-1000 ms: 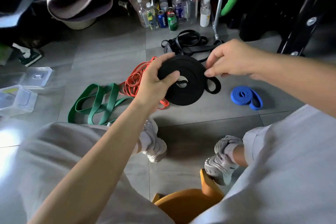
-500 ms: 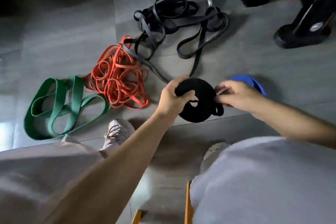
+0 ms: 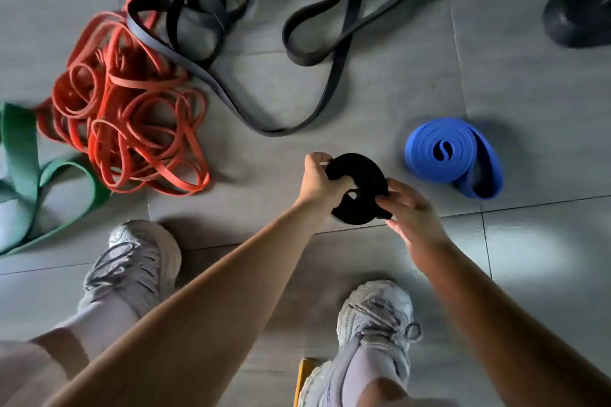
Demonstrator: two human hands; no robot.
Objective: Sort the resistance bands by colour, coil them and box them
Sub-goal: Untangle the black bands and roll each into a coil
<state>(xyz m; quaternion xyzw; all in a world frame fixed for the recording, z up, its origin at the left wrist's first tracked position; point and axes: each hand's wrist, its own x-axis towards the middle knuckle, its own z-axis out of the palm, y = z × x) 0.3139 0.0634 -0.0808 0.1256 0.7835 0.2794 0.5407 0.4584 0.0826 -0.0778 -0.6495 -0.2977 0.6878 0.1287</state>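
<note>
**A:** Where is the black coil (image 3: 358, 188)?

**B:** Low over the floor (image 3: 529, 109), just left of the blue coil (image 3: 443, 150). I cannot tell if it touches down. The left hand (image 3: 319, 182) has its grip closed round the side away from the blue coil. The right hand (image 3: 413, 215) pinches the side nearer it.

**A:** How will it handle?

**B:** Light, soft and springy, I judge. Released, it likely unwinds. Clamp it across the flat faces, pinning the loose tail.

**A:** Anything unclear?

**B:** The tail hides under the right fingers (image 3: 385, 205). No box shows. Far left of the blue coil, past the orange bands (image 3: 125, 119), the green band (image 3: 26, 162) runs off frame. The loose dark bands (image 3: 264, 26) beyond are cut off too.
</note>
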